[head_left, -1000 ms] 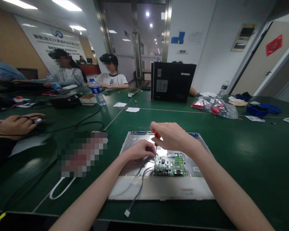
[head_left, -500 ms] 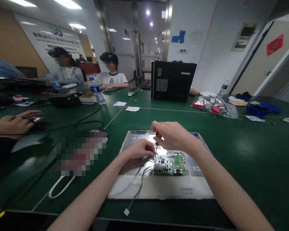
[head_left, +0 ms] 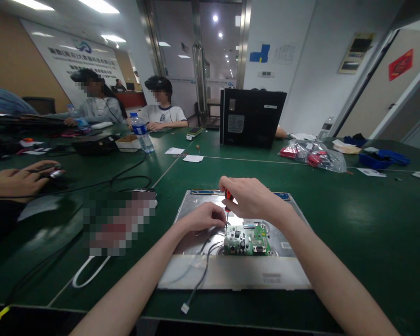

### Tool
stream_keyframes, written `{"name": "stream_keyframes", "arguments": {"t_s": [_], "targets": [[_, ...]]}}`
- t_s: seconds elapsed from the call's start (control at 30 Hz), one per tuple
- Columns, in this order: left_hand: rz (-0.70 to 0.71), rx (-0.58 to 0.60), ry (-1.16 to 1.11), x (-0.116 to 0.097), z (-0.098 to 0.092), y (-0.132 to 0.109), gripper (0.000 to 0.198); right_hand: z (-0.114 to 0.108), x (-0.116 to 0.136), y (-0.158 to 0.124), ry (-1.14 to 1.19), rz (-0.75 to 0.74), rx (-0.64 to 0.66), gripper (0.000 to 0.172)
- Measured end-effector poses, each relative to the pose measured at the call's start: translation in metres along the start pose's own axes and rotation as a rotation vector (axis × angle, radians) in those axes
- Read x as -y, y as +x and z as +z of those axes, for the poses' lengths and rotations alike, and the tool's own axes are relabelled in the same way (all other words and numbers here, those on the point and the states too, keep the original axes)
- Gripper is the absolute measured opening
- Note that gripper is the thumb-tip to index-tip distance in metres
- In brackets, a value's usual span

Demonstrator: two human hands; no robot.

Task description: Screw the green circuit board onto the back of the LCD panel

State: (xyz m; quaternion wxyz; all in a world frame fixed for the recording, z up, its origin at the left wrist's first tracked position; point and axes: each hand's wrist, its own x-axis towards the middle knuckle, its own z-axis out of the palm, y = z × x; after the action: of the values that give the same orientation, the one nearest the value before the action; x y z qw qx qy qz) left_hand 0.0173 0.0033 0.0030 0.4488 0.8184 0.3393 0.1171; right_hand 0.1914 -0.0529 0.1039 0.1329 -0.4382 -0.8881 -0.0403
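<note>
My right hand [head_left: 254,198] grips the red-and-black handle of a screwdriver [head_left: 228,204] from above. The screwdriver stands nearly upright, its tip at the far left corner of a green circuit board [head_left: 248,239]. Beside that tip, my left hand [head_left: 205,218] has its fingertips pinched together; what they hold, if anything, is too small to make out. The board lies on the silver metal back of a flat display panel [head_left: 287,266]. A grey cable [head_left: 206,268] runs from the board's left side over the panel's front edge, ending in a white plug [head_left: 185,308].
To the left, a blurred-out object [head_left: 122,224] with a white loop lies on the green table [head_left: 364,219]. Another person's hand [head_left: 19,182] is farther left. A black computer case [head_left: 252,119], a water bottle [head_left: 142,133] and a plastic bag [head_left: 315,154] stand or lie beyond the panel.
The fingers of my right hand have shifted very slightly around the screwdriver handle. My left hand, the board and the panel look the same.
</note>
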Motion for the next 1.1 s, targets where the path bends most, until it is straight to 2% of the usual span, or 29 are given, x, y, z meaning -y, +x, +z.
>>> {"name": "stream_keyframes", "arguments": {"t_s": [0.2, 0.37, 0.5, 0.7, 0.87, 1.1], "targets": [[-0.006, -0.005, 0.001, -0.0019, -0.0003, -0.0007, 0.003, 0.0004, -0.0011, 0.0024, -0.100, 0.061, 0.025, 0.022], [0.008, 0.000, -0.004, 0.0016, -0.0001, 0.0007, 0.004, -0.0020, 0.0008, -0.0019, 0.013, -0.018, 0.010, 0.013], [-0.011, -0.002, 0.016, -0.0003, 0.0005, 0.0004, 0.005, 0.0008, 0.0005, 0.0014, -0.031, 0.034, 0.020, 0.011], [-0.020, -0.004, 0.003, 0.0001, 0.0009, 0.0001, 0.004, 0.0012, -0.0022, 0.0030, -0.111, 0.079, 0.026, 0.025], [0.018, 0.000, 0.012, 0.0061, 0.0006, 0.0018, 0.007, -0.0029, 0.0019, -0.0021, 0.010, -0.002, 0.019, 0.016], [-0.007, -0.011, 0.019, -0.0015, 0.0014, -0.0004, 0.005, 0.0012, 0.0030, 0.0038, -0.111, 0.060, 0.026, 0.018]]}}
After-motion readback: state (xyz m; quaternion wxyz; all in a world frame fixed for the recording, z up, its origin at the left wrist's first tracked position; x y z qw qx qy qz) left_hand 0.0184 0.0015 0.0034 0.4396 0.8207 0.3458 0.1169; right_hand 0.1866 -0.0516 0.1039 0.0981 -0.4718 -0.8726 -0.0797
